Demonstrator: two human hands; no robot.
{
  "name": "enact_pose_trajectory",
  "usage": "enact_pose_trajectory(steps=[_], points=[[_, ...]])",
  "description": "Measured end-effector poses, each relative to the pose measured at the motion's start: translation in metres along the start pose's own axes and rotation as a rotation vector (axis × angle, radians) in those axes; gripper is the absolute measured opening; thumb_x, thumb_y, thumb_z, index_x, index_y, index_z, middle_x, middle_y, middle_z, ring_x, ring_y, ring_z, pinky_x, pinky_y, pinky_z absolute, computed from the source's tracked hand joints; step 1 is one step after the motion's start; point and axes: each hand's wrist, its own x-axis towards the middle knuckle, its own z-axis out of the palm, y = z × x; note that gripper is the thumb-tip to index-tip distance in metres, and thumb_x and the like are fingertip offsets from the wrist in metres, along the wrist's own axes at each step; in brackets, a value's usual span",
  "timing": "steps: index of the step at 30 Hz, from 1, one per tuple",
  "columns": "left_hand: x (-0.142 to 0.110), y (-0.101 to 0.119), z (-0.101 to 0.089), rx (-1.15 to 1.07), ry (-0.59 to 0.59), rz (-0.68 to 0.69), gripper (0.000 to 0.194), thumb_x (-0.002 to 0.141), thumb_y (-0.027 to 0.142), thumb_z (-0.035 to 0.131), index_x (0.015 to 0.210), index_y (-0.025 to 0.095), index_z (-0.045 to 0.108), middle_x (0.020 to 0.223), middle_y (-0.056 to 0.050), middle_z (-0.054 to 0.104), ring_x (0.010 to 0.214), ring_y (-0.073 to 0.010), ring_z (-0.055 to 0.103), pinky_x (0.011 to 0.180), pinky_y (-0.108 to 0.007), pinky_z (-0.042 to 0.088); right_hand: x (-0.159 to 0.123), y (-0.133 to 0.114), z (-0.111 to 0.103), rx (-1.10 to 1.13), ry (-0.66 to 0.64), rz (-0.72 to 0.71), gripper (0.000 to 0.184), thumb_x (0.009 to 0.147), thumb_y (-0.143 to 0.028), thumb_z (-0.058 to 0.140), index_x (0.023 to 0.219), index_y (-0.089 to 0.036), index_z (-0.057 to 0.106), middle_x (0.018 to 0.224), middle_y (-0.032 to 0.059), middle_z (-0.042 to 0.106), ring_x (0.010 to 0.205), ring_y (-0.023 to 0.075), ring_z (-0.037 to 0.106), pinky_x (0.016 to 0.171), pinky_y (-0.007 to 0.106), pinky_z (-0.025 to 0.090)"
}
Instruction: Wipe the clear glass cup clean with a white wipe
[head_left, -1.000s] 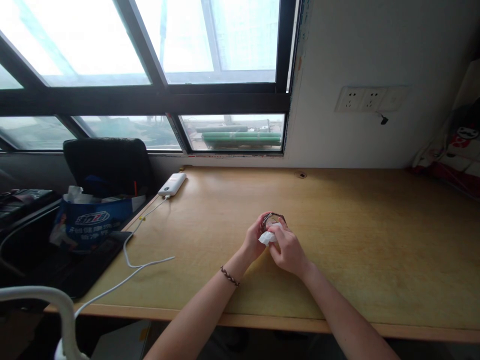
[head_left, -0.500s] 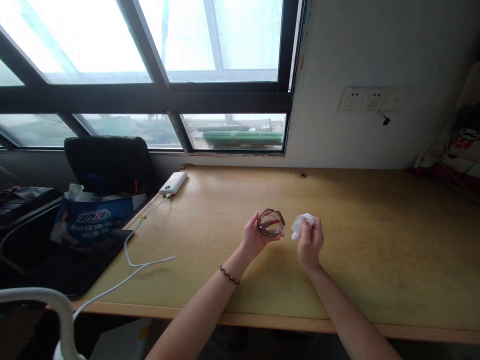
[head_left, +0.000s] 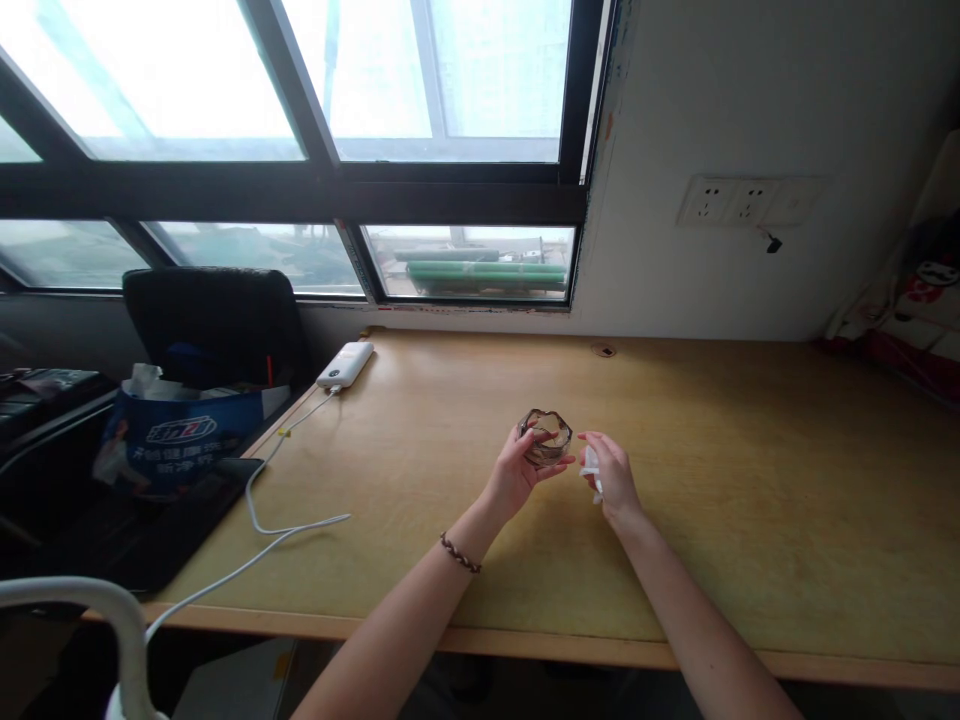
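My left hand [head_left: 517, 470] is closed around a small clear glass dish [head_left: 545, 436] with a wavy rim, held just above the wooden desk [head_left: 750, 480]. Close beside it on the right, my right hand [head_left: 615, 476] pinches a crumpled white tissue [head_left: 591, 464]. The two hands are a few centimetres apart at the middle of the desk. A braided band sits on my left wrist.
A white power bank [head_left: 345, 365] with a white cable [head_left: 277, 500] lies at the desk's far left corner. Left of the desk are a black chair [head_left: 214, 320], a blue bag [head_left: 180, 440] and a dark flat item. Wall sockets [head_left: 739, 200] sit above the desk; window behind.
One second ago the tissue was pressed into the dish. My right hand then pulled away to the right with the tissue and has now come back close to the dish.
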Motion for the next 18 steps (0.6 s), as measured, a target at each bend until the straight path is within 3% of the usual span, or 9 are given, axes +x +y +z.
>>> enact_pose_trajectory(steps=[5,8,13,18], points=[[0.003,-0.006,-0.006,0.150,-0.002,0.027,0.044,0.076,0.039,0.053,0.115,0.025,0.038,0.120,-0.012,0.049,0.049,-0.0113,0.061,0.041,-0.023,0.046,-0.007,-0.003,0.007,-0.016,-0.214,0.123,0.035,0.072,-0.049,0.051,0.080,-0.016,0.054,0.044,-0.0060,0.046,0.031,0.0041,0.034,0.028,0.013,0.020],[0.003,-0.011,-0.007,0.211,-0.038,0.062,0.050,0.074,0.033,0.056,0.119,0.027,0.034,0.126,-0.012,0.044,0.047,-0.0081,0.058,0.035,-0.019,0.041,-0.009,0.001,0.009,-0.012,-0.250,0.146,0.035,0.072,-0.048,0.053,0.083,-0.016,0.055,0.047,-0.0048,0.049,0.034,0.0051,0.039,0.029,0.013,0.023],[0.004,-0.012,-0.006,0.224,-0.131,-0.019,0.054,0.075,0.027,0.055,0.122,0.029,0.028,0.130,-0.011,0.040,0.053,-0.0102,0.062,0.048,-0.025,0.049,-0.004,0.008,0.006,-0.059,-0.176,0.054,0.032,0.069,-0.040,0.055,0.086,-0.014,0.058,0.054,-0.0019,0.056,0.039,0.0082,0.047,0.036,0.017,0.034],[0.006,-0.015,-0.007,0.216,-0.176,-0.079,0.055,0.075,0.021,0.054,0.124,0.028,0.028,0.131,-0.012,0.039,0.062,-0.0129,0.064,0.060,-0.030,0.051,0.004,0.014,-0.001,-0.356,0.090,-0.165,0.033,0.068,-0.035,0.053,0.095,-0.018,0.060,0.081,0.0030,0.066,0.064,0.0159,0.059,0.056,0.024,0.044]])
